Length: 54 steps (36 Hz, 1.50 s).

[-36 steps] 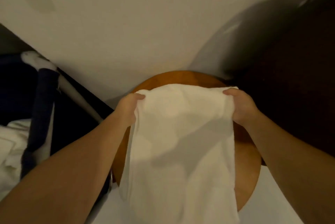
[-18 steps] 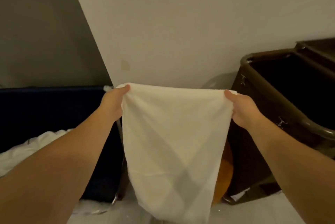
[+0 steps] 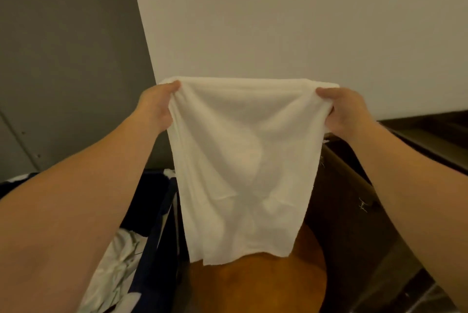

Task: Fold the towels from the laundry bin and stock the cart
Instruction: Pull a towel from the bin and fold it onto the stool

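The towel [image 3: 243, 165] now hangs higher, hem clear of the wooden stool [image 3: 266, 284], its top corners pinched in the left grip [image 3: 155, 107] and right grip [image 3: 347, 110], and being light, limp and thin it looks best held at the corners.

left hand [image 3: 156, 107]: raised, pinching | right hand [image 3: 347, 110]: raised, pinching

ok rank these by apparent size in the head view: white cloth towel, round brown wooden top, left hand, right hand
1. white cloth towel
2. round brown wooden top, partly behind the towel
3. left hand and right hand look alike
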Tool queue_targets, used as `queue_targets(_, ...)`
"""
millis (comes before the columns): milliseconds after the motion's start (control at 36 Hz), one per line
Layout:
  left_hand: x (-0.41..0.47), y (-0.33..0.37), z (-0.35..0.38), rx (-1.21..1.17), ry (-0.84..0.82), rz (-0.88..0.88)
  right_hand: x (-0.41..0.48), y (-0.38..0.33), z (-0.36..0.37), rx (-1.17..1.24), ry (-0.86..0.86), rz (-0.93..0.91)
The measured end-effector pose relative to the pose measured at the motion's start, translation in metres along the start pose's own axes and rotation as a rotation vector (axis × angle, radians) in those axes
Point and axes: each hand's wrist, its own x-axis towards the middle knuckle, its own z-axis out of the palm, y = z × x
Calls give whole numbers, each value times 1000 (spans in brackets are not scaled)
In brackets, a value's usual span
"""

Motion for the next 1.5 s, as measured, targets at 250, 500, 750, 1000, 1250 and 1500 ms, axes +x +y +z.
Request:
queue_targets(250,21,21,-12,206,27,7,8,-19,4,-213,118,-87)
queue_targets(500,17,33,-2,166,2,155,3,-29,4,-176,137,-220)
queue_targets(750,10,15,-6,150,25,186,12,-22,-5,-265,125,-239)
queue_targets(1000,-6,-5,3,174,69,158,16,-12,-25,-322,112,-203)
queue_targets(1250,23,-55,2,218,106,51,57,31,-38,-355,148,-52)
queue_targets(1500,131,-135,-1,182,101,-111,154,111,-23,-371,203,73)
